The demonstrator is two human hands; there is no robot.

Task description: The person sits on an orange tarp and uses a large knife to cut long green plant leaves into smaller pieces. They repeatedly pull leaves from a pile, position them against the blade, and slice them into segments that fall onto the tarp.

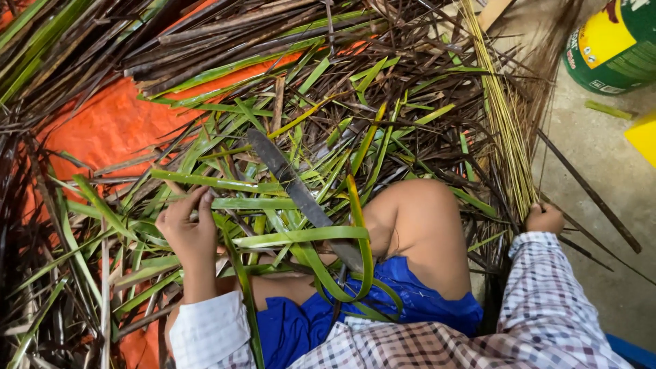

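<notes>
Left hand [188, 229] pinches a green palm leaf strip [225, 183] at 9 o'clock to steady it, right hand [544, 219] clenches bundled pale leaf midribs [502, 116] at 3 o'clock, machete [301, 195] resting across lap.

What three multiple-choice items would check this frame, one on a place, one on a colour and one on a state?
1. Where does the long dark blade lie?
A. On the green strips over the lap
B. On the concrete floor
C. Inside the green drum

2. What colour is the sheet under the leaves?
A. Blue
B. Orange
C. White

3. What is the left hand doing?
A. Resting flat on the knee
B. Hanging free
C. Pinching a green leaf strip

Answers:
1 A, the blade rests across the strips by the knee.
2 B, orange shows between the leaves.
3 C, its fingers close on the strip.
</notes>
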